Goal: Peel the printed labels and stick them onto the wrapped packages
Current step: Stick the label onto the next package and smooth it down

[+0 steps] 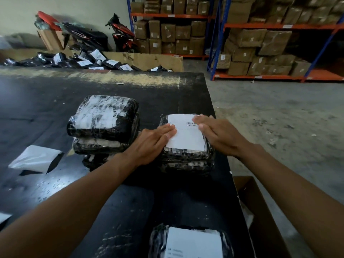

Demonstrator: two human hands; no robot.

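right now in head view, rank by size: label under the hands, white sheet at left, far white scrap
1. white sheet and label: about alike, label partly covered, so unranked
2. white scrap: smallest, though also farthest

A white printed label (186, 138) with a barcode lies flat atop a black plastic-wrapped package (186, 159). Just left stands a stack of 3 unlabelled packages (104, 120). Nearest, another labelled package (191, 243).
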